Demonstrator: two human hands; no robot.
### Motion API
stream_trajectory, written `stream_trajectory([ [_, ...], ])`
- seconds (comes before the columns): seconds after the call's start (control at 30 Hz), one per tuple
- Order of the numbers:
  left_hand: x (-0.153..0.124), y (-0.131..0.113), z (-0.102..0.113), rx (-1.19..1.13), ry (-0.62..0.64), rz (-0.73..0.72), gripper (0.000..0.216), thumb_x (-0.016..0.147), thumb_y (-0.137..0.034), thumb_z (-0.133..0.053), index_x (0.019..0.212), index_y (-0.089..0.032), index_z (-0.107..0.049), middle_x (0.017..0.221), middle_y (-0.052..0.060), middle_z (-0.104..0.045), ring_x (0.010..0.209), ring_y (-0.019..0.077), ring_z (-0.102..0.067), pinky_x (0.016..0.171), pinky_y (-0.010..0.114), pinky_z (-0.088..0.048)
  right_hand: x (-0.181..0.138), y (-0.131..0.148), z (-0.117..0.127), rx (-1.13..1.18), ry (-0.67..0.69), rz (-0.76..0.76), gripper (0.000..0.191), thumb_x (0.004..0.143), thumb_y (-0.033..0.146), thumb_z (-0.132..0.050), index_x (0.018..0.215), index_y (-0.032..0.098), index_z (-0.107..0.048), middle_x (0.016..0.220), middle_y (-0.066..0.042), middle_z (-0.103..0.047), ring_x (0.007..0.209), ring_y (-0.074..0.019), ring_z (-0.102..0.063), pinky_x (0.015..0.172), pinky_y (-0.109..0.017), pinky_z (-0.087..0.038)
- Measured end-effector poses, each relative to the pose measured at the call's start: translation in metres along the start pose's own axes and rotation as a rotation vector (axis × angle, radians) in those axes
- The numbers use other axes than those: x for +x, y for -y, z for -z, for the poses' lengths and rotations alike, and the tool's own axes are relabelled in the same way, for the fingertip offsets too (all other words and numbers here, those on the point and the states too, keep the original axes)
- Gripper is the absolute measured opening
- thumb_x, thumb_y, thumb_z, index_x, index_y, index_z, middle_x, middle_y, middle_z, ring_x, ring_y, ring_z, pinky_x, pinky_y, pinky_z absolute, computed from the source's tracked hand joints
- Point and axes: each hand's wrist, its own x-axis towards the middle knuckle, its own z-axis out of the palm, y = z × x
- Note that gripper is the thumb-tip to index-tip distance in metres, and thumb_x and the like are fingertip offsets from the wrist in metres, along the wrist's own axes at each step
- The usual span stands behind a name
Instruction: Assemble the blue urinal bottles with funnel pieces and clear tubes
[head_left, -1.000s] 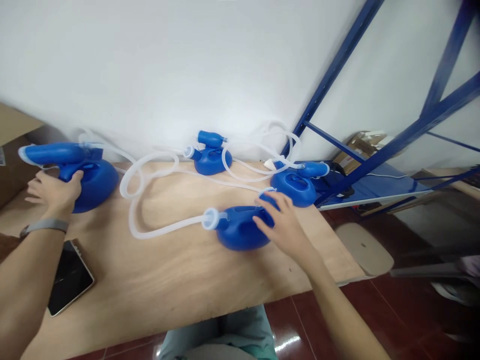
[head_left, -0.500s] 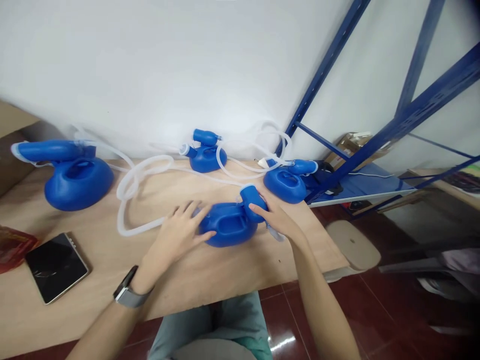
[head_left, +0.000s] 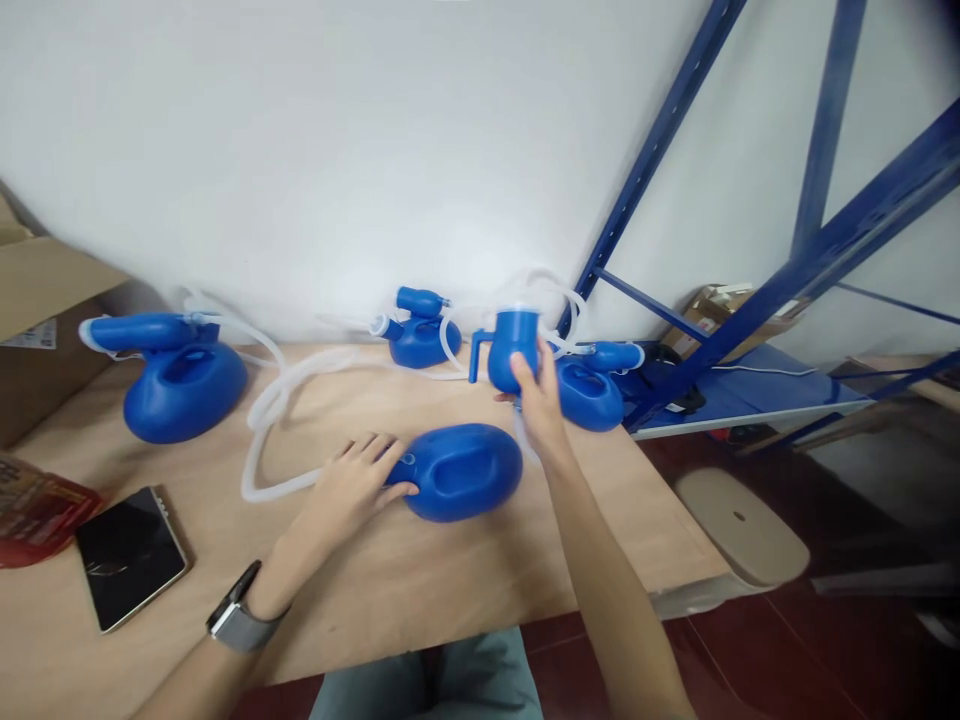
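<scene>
My right hand (head_left: 537, 398) is closed on a blue funnel piece with a side handle (head_left: 511, 347), held up above the table. Below it lies a blue plastic bottle body (head_left: 459, 470) on the wooden table (head_left: 390, 580). My left hand (head_left: 352, 485) rests on the bottle's left end, fingers curled around its neck where a clear hose (head_left: 281, 420) comes away to the left.
Three more blue bottles with hoses stand along the wall: one far left (head_left: 180, 375), one in the middle (head_left: 416, 335), one right (head_left: 592, 385). A phone (head_left: 131, 555) and red packet (head_left: 34, 505) lie front left. A cardboard box (head_left: 37, 320) sits left, blue shelving (head_left: 750, 300) right.
My right hand pulled the funnel piece off the bottle and lifted it. My left hand came over from the far-left bottle and now holds the near bottle's neck.
</scene>
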Motion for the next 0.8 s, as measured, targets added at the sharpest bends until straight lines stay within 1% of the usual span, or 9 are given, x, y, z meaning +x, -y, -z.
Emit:
stream_trajectory([
  [0.1, -0.009, 0.018, 0.002, -0.054, -0.029, 0.033, 0.051, 0.103, -0.058, -0.054, 0.135, -0.020, -0.063, 0.130, 0.016, -0.072, 0.116, 0.0341, -0.068, 0.093, 0.046, -0.053, 0.002, 0.014, 0.023, 0.047, -0.105, 0.031, 0.080, 0.101, 0.066, -0.039, 0.170, 0.041, -0.006, 0.161, -0.010, -0.047, 0.116, -0.0277, -0.071, 0.066, -0.031, -0.066],
  [0.2, -0.013, 0.036, 0.012, -0.138, 0.006, 0.022, 0.041, 0.104, -0.055, -0.053, 0.124, -0.023, -0.069, 0.127, 0.013, -0.074, 0.115, 0.0329, -0.068, 0.095, 0.047, -0.054, 0.004, 0.005, 0.056, 0.068, -0.173, -0.016, 0.082, 0.100, 0.067, -0.042, 0.169, 0.043, -0.004, 0.159, -0.009, -0.050, 0.108, -0.0264, -0.074, 0.061, -0.030, -0.064],
  [0.3, -0.012, 0.048, 0.026, -0.231, 0.044, -0.008, 0.036, 0.106, -0.052, -0.050, 0.112, -0.026, -0.073, 0.115, 0.008, -0.077, 0.106, 0.0285, -0.071, 0.096, 0.044, -0.054, -0.002, -0.031, 0.081, -0.088, -0.141, -0.128, 0.085, 0.094, 0.070, -0.054, 0.167, 0.038, -0.025, 0.161, -0.010, -0.050, 0.106, -0.0283, -0.074, 0.053, -0.029, -0.061],
  [0.37, -0.011, 0.050, 0.034, -0.269, 0.076, -0.032, 0.035, 0.107, -0.049, -0.048, 0.106, -0.027, -0.075, 0.106, 0.006, -0.077, 0.099, 0.0258, -0.071, 0.093, 0.041, -0.054, -0.012, -0.061, 0.087, -0.224, -0.024, -0.214, 0.080, 0.091, 0.070, -0.060, 0.159, 0.032, -0.044, 0.157, -0.013, -0.056, 0.108, -0.0311, -0.073, 0.057, -0.033, -0.064],
  [0.43, -0.010, 0.049, 0.037, -0.263, 0.087, -0.047, 0.035, 0.107, -0.047, -0.047, 0.101, -0.026, -0.074, 0.101, 0.006, -0.077, 0.096, 0.0255, -0.071, 0.091, 0.041, -0.054, -0.023, -0.090, 0.083, -0.300, 0.115, -0.205, 0.074, 0.089, 0.065, -0.066, 0.152, 0.027, -0.055, 0.149, -0.015, -0.064, 0.120, -0.0336, -0.071, 0.083, -0.044, -0.067],
  [0.53, -0.010, 0.043, 0.035, -0.224, 0.079, -0.049, 0.035, 0.108, -0.043, -0.045, 0.099, -0.022, -0.072, 0.100, 0.008, -0.076, 0.096, 0.0269, -0.070, 0.091, 0.043, -0.053, -0.035, -0.116, 0.065, -0.365, 0.168, -0.168, 0.073, 0.094, 0.065, -0.062, 0.152, 0.023, -0.054, 0.152, -0.016, -0.062, 0.141, -0.0333, -0.060, 0.114, -0.053, -0.052],
  [0.67, -0.010, 0.036, 0.030, -0.176, 0.056, -0.021, 0.032, 0.108, -0.039, -0.043, 0.098, -0.021, -0.067, 0.099, 0.009, -0.074, 0.094, 0.0270, -0.068, 0.091, 0.045, -0.051, -0.035, -0.108, 0.040, -0.544, 0.165, -0.046, 0.076, 0.098, 0.065, -0.055, 0.160, 0.023, -0.044, 0.162, -0.019, -0.049, 0.151, -0.0354, -0.048, 0.122, -0.057, -0.041],
  [0.73, -0.011, 0.035, 0.029, -0.158, 0.035, -0.018, 0.032, 0.109, -0.041, -0.043, 0.097, -0.022, -0.065, 0.096, 0.008, -0.073, 0.092, 0.0267, -0.068, 0.090, 0.044, -0.051, -0.035, -0.091, 0.030, -0.607, 0.223, 0.103, 0.066, 0.101, 0.061, -0.053, 0.156, 0.024, -0.051, 0.159, -0.018, -0.052, 0.150, -0.0347, -0.048, 0.124, -0.056, -0.038],
  [0.8, -0.010, 0.035, 0.028, -0.146, 0.014, -0.031, 0.033, 0.109, -0.042, -0.043, 0.095, -0.022, -0.064, 0.093, 0.008, -0.073, 0.089, 0.0259, -0.068, 0.085, 0.041, -0.051, -0.039, -0.071, 0.020, -0.579, 0.381, 0.219, 0.052, 0.106, 0.055, -0.046, 0.146, 0.025, -0.061, 0.153, -0.015, -0.058, 0.145, -0.0304, -0.053, 0.124, -0.051, -0.040],
])
